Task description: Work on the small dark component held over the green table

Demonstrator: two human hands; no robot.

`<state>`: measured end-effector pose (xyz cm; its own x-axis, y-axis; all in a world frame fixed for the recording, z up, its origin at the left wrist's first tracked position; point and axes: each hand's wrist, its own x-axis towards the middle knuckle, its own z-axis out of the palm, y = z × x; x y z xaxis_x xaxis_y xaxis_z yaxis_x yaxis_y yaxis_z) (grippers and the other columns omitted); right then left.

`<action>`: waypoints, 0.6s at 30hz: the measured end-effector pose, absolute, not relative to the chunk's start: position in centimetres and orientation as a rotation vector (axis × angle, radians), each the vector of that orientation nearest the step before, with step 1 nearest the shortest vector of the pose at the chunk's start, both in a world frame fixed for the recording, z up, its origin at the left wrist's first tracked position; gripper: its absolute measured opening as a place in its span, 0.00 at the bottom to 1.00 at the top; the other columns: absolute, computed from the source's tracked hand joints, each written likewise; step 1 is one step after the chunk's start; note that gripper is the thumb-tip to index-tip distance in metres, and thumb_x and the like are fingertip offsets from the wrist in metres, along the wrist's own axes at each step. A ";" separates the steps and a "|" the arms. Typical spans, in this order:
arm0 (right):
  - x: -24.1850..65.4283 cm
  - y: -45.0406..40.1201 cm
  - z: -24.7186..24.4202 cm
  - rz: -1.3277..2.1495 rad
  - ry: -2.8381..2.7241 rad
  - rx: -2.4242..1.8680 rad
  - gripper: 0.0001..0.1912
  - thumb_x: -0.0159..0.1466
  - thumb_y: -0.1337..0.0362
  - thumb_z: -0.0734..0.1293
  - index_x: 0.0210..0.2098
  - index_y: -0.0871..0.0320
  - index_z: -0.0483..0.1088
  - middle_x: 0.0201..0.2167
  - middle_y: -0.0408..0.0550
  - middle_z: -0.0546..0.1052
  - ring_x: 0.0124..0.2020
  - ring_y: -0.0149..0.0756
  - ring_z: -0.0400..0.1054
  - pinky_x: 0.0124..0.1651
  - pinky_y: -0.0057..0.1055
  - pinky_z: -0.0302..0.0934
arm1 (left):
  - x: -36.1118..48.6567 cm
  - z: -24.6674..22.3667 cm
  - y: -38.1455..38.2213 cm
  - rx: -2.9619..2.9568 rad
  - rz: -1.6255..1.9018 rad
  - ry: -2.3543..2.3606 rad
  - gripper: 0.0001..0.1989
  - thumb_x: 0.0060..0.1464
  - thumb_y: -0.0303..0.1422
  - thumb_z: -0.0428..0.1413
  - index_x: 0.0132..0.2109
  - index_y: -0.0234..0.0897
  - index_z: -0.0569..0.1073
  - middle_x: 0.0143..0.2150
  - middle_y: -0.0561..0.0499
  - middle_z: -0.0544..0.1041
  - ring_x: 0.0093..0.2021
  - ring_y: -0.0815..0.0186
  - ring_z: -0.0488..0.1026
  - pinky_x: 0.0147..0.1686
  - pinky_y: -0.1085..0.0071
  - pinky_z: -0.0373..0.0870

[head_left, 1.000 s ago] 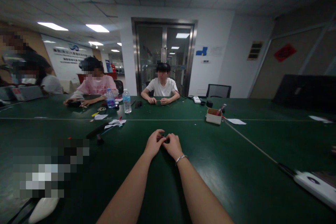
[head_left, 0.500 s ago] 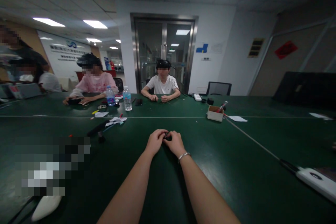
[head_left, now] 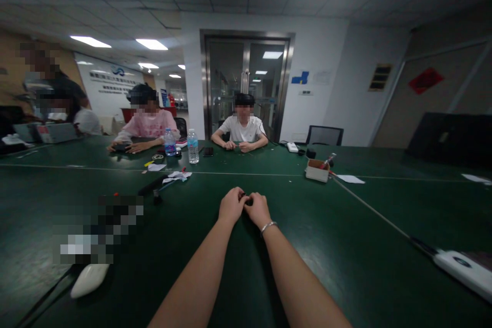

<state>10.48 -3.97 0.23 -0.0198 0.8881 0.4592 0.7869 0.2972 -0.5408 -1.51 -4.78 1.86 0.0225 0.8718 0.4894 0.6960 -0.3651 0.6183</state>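
Observation:
Both of my arms reach forward over the green table (head_left: 338, 246). My left hand (head_left: 231, 205) and my right hand (head_left: 258, 208) meet near its middle, fingers curled and thumbs close together. Between them they grip a small dark object (head_left: 248, 200); my fingers cover most of it, so its kind cannot be made out. A silvery bracelet (head_left: 268, 228) circles my right wrist.
A small open box (head_left: 317, 171) with pens stands ahead to the right. Far right lies a white power strip (head_left: 455, 262) with its cord. Two water bottles (head_left: 192, 147), papers (head_left: 177, 177) and a white mouse (head_left: 90, 279) lie leftward. Co-workers (head_left: 242, 130) sit opposite.
My view has shifted slightly left and up, so the surroundings sit further right in it. My fingers have closed further around the small dark object, which now shows less.

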 end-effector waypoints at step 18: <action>10.2 -4.5 0.6 0.196 -1.792 -1.551 0.01 0.56 0.68 0.64 0.28 0.59 0.67 0.35 0.52 0.71 0.39 0.41 0.61 0.40 0.31 0.54 | -0.4 1.9 -5.2 2.016 1.286 1.685 0.07 0.52 0.34 0.54 0.39 0.39 0.65 0.35 0.52 0.70 0.34 0.67 0.68 0.32 0.72 0.61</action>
<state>10.19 -4.50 0.56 0.0101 0.9035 0.4285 0.7898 0.2556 -0.5576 -0.37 -5.17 1.93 -0.0381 0.8792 0.4749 0.6903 -0.3204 0.6487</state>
